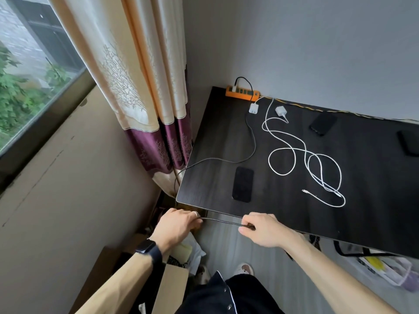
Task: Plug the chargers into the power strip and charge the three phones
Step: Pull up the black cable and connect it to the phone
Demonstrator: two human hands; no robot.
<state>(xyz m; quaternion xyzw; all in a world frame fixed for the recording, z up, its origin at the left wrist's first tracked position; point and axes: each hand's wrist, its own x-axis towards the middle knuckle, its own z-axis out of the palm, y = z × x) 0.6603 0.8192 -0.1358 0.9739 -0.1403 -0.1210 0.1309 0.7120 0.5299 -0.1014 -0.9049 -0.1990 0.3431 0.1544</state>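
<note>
My left hand (179, 225) and right hand (260, 230) each pinch the plugged-in black cable (222, 221). Next I'd feed its end into the nearest phone (242, 184).

Both arms extended forward
A dark cable (222, 221) is pinched in the curled fingers of the left hand (179, 225) and of the right hand (263, 231).

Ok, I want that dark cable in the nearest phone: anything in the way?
Nothing visible. The left hand and right hand hold the cable just off the table; only its bare top lies before the phone.
</note>
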